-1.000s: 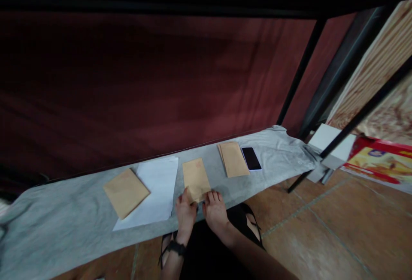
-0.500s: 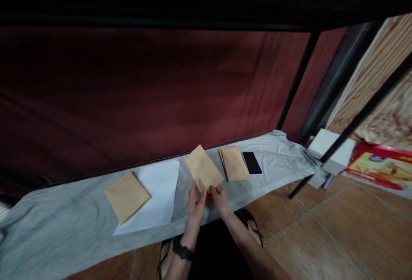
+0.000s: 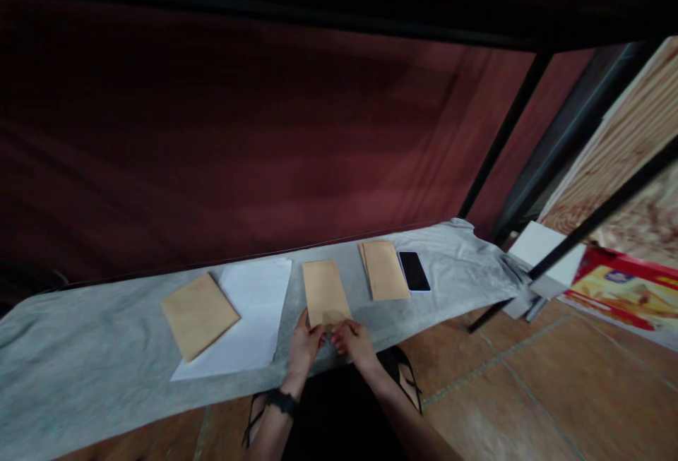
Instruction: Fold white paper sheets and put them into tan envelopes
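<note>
We see the left hand (image 3: 304,344) and the right hand (image 3: 356,341) side by side at the near short edge of a tan envelope (image 3: 324,291), fingertips drawn close together on the paper. Whether they pinch that edge or only press on it, we cannot tell in the dim light. The envelope lies flat, running straight away from the hands, and what it contains is hidden. A black wristband (image 3: 280,401) sits on the left wrist.

Under the hands is a long table covered in grey cloth (image 3: 106,376). Just left of the grip lies a white sheet (image 3: 259,306), with a second envelope (image 3: 198,315) lying partly on its far-left side. Beyond and to the right of the grip we find a small stack of envelopes (image 3: 384,270), with a dark phone (image 3: 414,271) just beside it.

A dark red curtain (image 3: 212,150) hangs behind the table. Well to the right, past black frame posts (image 3: 503,136), a white box (image 3: 545,249), a red printed carton (image 3: 630,281) and a wooden board (image 3: 625,143) stand over the brown tiled floor (image 3: 530,390).
</note>
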`<state>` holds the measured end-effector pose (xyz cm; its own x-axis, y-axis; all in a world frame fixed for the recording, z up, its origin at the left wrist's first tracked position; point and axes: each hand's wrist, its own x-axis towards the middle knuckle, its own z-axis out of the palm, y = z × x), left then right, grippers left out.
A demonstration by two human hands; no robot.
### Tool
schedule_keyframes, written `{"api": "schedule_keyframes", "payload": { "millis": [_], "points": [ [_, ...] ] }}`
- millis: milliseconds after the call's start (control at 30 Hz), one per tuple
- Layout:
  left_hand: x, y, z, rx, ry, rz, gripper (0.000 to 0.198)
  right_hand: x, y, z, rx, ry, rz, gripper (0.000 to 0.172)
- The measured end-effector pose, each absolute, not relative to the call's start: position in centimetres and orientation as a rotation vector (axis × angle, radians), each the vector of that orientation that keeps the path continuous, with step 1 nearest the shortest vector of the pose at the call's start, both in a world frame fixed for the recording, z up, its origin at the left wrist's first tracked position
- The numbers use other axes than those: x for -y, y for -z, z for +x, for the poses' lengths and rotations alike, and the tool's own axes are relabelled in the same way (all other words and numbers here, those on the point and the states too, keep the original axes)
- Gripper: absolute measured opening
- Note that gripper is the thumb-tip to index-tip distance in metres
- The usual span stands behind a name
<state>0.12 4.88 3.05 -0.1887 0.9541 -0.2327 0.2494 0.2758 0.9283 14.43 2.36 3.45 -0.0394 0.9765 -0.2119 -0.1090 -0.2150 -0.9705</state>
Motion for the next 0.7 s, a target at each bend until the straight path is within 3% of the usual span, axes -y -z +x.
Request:
{"api": "schedule_keyframes", "payload": {
  "millis": [100,200,300,467,700],
  "points": [
    [-4.2,-3.3,-0.1,-1.854,-0.806,1.303,0.066,-2.0,-3.0,15.5,1.668,-0.82,-1.37,0.033],
    [-3.2,-3.5,-0.4,-2.153,-0.667,1.629,0.051,-1.6,-1.7,16.1,2.141,-0.255,-1.364,0.047],
    [-3.5,-3.4,-0.2,-2.173,-0.73,2.003,0.038,-1.5,-0.3,16.3,2.213,-0.169,-1.365,0.055],
    [-8.6,-1.8,1.7,-1.751,-0.721,2.392,0.049,-1.8,0.6,16.1,2.201,-0.19,-1.377,0.052],
    [-16.8,-0.4,3.2,-1.743,-0.541,2.391,0.053,-1.9,0.2,16.2,2.204,-0.167,-1.361,0.055]
  ]
}}
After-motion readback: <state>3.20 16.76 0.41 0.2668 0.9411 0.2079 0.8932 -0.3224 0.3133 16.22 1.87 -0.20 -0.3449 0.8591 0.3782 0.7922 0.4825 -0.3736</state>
